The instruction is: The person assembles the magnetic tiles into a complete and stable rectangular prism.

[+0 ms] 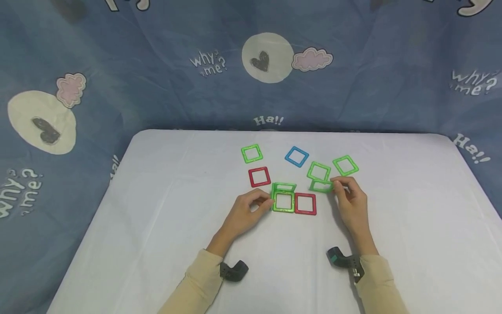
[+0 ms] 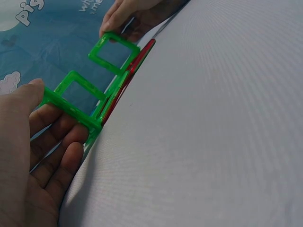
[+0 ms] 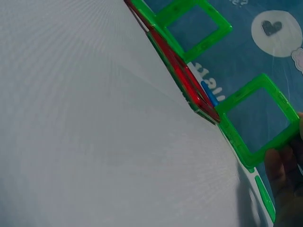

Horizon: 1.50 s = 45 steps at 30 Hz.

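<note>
One upright green plastic square frame [image 2: 71,109] is pinched between the thumb and fingers of the left hand [image 1: 247,212], near a flat red plastic square frame [image 1: 250,178] lying farther back on the white table [image 1: 176,226]. It borders the left edge of a flat green plastic square frame [image 1: 283,211]; a flat red neighbour frame [image 1: 305,213] touches the latter's right side. Behind lies a blue plastic square frame [image 1: 292,162]. Next, a tilted green plastic square frame [image 3: 236,140] is grasped at its right edge by the right hand [image 1: 354,207]. Rightmost of the pieces, a slantwise green plastic square frame [image 1: 338,168] lies just behind that hand.
</note>
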{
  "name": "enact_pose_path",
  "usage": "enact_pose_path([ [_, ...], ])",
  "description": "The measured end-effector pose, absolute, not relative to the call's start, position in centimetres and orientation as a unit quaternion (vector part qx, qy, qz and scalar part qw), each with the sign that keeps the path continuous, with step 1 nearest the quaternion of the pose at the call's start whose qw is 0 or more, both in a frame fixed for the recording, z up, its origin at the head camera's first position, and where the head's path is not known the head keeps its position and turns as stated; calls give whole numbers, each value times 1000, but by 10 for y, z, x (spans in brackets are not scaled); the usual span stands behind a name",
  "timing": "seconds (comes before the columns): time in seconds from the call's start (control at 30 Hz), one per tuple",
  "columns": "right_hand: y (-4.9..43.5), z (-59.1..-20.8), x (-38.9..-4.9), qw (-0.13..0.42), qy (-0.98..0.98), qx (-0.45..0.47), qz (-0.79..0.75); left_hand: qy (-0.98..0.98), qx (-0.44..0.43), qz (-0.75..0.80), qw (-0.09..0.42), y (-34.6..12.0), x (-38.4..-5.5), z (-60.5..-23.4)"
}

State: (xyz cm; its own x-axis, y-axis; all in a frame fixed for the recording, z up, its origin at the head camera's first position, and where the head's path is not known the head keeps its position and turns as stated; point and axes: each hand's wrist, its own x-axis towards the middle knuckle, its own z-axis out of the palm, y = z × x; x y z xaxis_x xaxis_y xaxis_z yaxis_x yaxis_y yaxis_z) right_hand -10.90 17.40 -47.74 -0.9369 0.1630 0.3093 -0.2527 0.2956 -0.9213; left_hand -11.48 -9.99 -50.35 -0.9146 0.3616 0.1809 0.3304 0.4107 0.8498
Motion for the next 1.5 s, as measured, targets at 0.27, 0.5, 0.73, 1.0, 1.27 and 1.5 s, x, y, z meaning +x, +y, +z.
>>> enact_pose_path([
  [0.27,171,-478,-106,172,-798,29,577,842,200,501,19,-100,-112,-503],
  [0.5,170,-476,-102,171,-804,19,570,843,198,499,31,-99,-112,-502],
  [0.73,176,-497,-99,171,-794,-4,583,840,210,499,36,-98,-108,-503],
  [1.0,181,-517,-96,151,-809,-3,568,842,197,501,40,-99,-100,-506],
  [1.27,178,-514,-104,150,-795,28,588,845,184,501,36,-102,-102,-507],
  [1.5,172,-494,-108,162,-798,40,579,847,195,494,23,-102,-109,-502],
])
